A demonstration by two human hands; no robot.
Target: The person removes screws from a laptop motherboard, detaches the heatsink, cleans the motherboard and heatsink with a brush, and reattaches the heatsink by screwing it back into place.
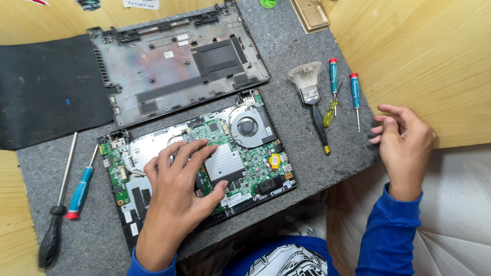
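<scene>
An opened laptop (pixel 255 158) lies on a grey mat (pixel 296 112), its green circuit board, round fan (pixel 248 126) and silver plate (pixel 224 162) exposed. My left hand (pixel 176 197) rests flat on the board, fingers spread, fingertips beside the silver plate. My right hand (pixel 401 140) hovers off the mat's right edge, fingers loosely curled and holding nothing, close to two small teal screwdrivers (pixel 354 92). The removed grey bottom cover (pixel 179 61) lies inside-up behind the laptop.
A brush (pixel 309 92) with a black handle lies right of the laptop, with a yellow-tipped tool beside it. Left of the laptop lie a blue-handled screwdriver (pixel 81 189) and a long black-handled one (pixel 53 230). A black pad (pixel 46 87) sits at far left. Wooden walls surround the mat.
</scene>
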